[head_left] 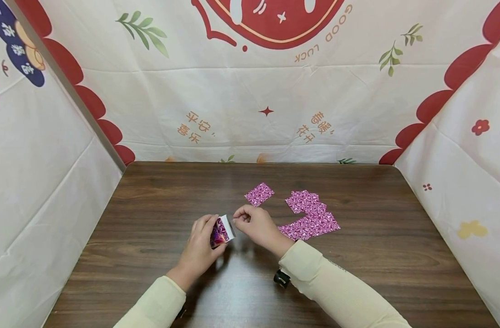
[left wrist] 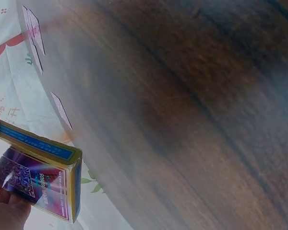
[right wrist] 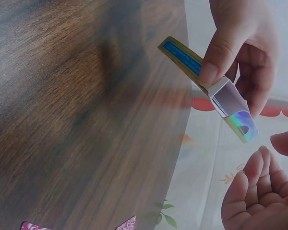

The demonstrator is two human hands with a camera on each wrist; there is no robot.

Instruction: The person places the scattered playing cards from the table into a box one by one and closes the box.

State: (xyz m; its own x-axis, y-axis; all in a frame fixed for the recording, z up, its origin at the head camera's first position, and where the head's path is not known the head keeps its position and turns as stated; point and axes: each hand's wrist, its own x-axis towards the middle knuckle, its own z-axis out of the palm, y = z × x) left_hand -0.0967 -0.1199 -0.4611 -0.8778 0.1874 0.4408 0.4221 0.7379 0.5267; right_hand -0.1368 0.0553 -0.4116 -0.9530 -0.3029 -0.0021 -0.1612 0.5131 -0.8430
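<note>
My left hand (head_left: 214, 231) grips a small playing-card box (head_left: 222, 229) just above the wooden table (head_left: 151, 205). The box's end flap (right wrist: 229, 99) stands open, white inside with a shiny tab. In the left wrist view the box (left wrist: 38, 167) shows a purple face and a blue and gold edge. My right hand (head_left: 236, 217) hovers just right of the flap with its fingers curled and nothing in them; in the right wrist view the right hand (right wrist: 259, 191) is apart from the flap. One pink-backed card (head_left: 259, 194) lies alone. Several more cards (head_left: 309, 214) lie spread beside my right wrist.
Printed white and red cloth (head_left: 250, 91) walls in the table at the back and on both sides. Bare wood lies to the left of my hands and along the front edge. A black strap piece (head_left: 281, 278) sits under my right sleeve.
</note>
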